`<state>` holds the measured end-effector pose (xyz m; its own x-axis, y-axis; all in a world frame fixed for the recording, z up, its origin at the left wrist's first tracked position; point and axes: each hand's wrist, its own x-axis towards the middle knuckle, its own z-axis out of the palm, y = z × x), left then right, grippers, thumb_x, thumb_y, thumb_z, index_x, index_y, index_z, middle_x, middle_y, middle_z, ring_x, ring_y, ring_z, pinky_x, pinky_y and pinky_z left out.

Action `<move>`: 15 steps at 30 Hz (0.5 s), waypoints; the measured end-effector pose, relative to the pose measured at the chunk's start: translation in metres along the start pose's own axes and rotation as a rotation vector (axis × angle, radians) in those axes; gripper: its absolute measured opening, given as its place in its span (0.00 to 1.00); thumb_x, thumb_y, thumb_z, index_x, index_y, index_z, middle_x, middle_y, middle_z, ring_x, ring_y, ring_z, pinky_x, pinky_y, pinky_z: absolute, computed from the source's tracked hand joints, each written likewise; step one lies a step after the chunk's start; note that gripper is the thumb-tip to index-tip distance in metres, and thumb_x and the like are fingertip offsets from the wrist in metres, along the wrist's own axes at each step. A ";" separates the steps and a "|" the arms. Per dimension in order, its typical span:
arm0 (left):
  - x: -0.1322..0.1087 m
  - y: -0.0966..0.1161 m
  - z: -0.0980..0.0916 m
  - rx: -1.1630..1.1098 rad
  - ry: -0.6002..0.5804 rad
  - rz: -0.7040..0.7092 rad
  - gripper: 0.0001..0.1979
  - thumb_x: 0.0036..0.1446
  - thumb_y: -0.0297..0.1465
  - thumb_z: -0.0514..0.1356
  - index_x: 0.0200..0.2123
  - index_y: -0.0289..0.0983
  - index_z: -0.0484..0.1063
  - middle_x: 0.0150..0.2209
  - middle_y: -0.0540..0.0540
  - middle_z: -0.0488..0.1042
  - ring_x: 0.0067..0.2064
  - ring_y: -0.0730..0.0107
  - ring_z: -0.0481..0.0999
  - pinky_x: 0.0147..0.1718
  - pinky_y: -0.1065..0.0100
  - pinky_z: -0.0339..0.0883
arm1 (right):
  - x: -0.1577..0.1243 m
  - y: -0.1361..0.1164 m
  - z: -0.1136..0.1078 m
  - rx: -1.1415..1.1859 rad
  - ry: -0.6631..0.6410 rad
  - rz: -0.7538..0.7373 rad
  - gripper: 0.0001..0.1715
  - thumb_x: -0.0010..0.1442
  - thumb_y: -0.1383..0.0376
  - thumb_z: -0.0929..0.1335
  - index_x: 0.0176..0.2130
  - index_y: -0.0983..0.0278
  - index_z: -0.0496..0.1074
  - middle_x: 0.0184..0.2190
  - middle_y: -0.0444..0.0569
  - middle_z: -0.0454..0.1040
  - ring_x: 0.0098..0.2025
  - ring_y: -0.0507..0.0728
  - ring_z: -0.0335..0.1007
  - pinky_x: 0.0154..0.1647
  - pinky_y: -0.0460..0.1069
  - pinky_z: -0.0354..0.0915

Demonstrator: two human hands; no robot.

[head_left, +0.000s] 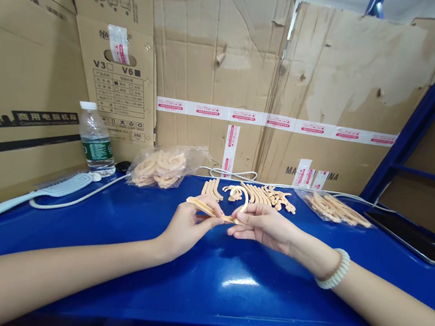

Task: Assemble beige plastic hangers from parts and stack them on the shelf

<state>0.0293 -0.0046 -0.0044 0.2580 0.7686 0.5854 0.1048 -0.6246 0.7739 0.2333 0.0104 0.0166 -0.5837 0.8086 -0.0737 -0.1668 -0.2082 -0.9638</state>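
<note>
Above the blue tabletop, my left hand pinches a long tan plastic hanger arm between thumb and fingers. Its free end points up and to the left. My right hand is closed on a curved tan hanger hook, which arches upward beside the fingertips. The two pieces meet between my hands; whether they are joined I cannot tell. Just behind lie several slim curved tan arms, a smaller group of similar arms and a heap of small tan parts.
Clear bags of tan parts lie at left and right. A water bottle, a pale hairbrush and a white cable are on the left. A dark tablet lies far right. Cardboard walls the back.
</note>
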 end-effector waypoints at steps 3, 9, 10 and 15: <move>-0.001 0.003 0.000 0.025 -0.006 0.027 0.05 0.54 0.30 0.64 0.28 0.36 0.71 0.32 0.47 0.72 0.37 0.66 0.74 0.35 0.68 0.69 | 0.000 -0.001 -0.002 0.021 0.009 0.033 0.12 0.49 0.67 0.76 0.33 0.70 0.73 0.30 0.54 0.80 0.37 0.58 0.79 0.39 0.46 0.74; -0.003 0.005 0.000 0.090 -0.024 0.077 0.04 0.55 0.27 0.61 0.28 0.37 0.73 0.32 0.47 0.73 0.36 0.66 0.74 0.36 0.67 0.69 | 0.000 0.000 -0.002 0.007 -0.016 0.110 0.11 0.52 0.67 0.75 0.33 0.70 0.71 0.34 0.58 0.80 0.38 0.57 0.79 0.39 0.46 0.74; -0.003 0.005 0.000 0.094 -0.026 0.078 0.04 0.55 0.27 0.61 0.28 0.37 0.73 0.32 0.47 0.73 0.36 0.66 0.74 0.35 0.68 0.69 | 0.000 0.000 -0.001 -0.004 -0.015 0.100 0.11 0.52 0.67 0.75 0.33 0.70 0.71 0.34 0.57 0.80 0.38 0.57 0.79 0.39 0.46 0.74; -0.005 0.003 0.002 0.070 -0.008 0.042 0.03 0.53 0.28 0.63 0.28 0.37 0.74 0.32 0.47 0.73 0.35 0.67 0.75 0.34 0.68 0.72 | 0.001 0.007 0.004 -0.098 0.040 0.006 0.13 0.50 0.65 0.76 0.30 0.69 0.70 0.31 0.55 0.80 0.34 0.57 0.79 0.35 0.46 0.74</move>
<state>0.0301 -0.0105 -0.0051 0.2709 0.7408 0.6146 0.1602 -0.6643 0.7301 0.2287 0.0078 0.0112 -0.5518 0.8293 -0.0877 -0.0836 -0.1597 -0.9836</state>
